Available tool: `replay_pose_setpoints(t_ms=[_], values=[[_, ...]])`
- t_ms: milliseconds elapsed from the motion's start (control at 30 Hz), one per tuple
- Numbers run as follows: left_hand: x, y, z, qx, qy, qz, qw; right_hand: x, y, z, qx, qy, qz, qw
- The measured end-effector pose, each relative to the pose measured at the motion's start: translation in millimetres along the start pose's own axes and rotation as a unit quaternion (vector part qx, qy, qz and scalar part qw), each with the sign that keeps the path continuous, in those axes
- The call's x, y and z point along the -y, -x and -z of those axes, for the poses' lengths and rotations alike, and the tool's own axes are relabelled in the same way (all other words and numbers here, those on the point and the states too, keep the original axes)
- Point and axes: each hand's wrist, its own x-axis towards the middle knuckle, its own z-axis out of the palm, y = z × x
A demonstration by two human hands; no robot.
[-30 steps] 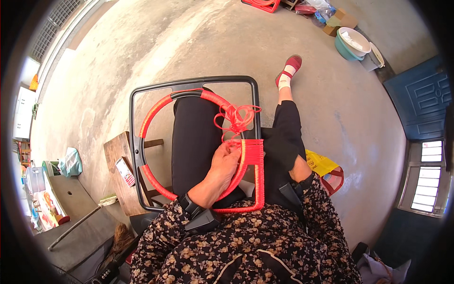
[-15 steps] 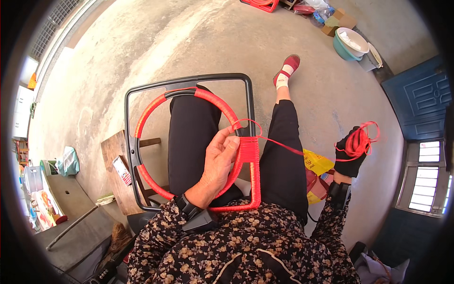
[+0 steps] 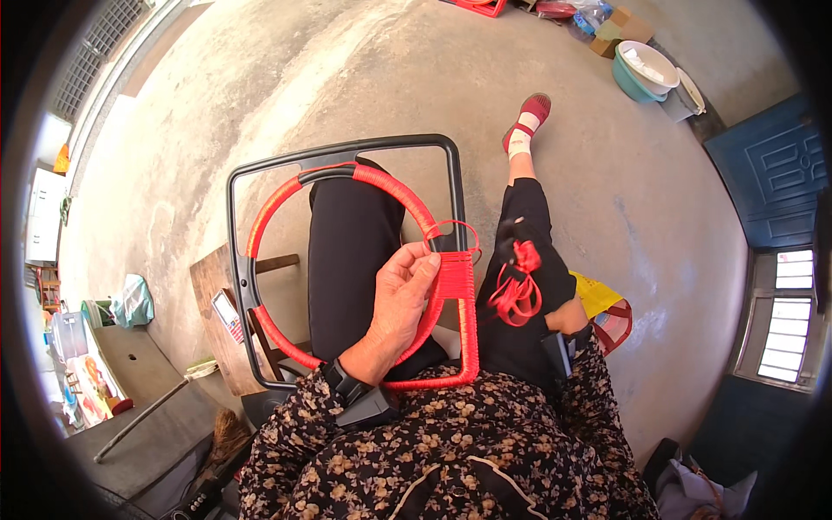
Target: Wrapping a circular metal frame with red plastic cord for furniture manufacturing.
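Note:
A black squarish frame (image 3: 460,192) with a round inner ring rests across my lap. Red cord wraps much of the ring (image 3: 397,189), with bare black stretches between. My left hand (image 3: 400,295) pinches the ring beside a tightly wound red block (image 3: 455,276) where ring and frame meet. A loose loop of red cord (image 3: 477,236) stands out just above that block. To its right, over my right thigh, my black-gloved right hand (image 3: 548,276) is closed on a looped bundle of red cord (image 3: 517,290); its fingers are partly blurred.
A wooden stool (image 3: 211,270) carrying a phone (image 3: 227,314) stands left of my knee. Beside my right leg lies a yellow and red bag (image 3: 598,297). Basins (image 3: 640,80) and a cardboard box (image 3: 631,28) sit at the far right, near a blue door (image 3: 776,173).
My right hand has swung in from the far right to beside the frame, bringing the cord bundle. The stretched cord has gone slack into a loop. My left hand stays in place.

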Motion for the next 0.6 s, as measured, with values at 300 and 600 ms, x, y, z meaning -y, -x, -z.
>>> replay_pose_setpoints(t_ms=[300,600], values=[[-2,2,-5,-0.014,-0.034,-0.01,0.999,18,16,-6,0.023,-0.183,-0.072,0.98],[0,-3,-5,-0.009,-0.072,0.017,0.997,35,56,-7,0.02,0.144,0.073,0.987]])
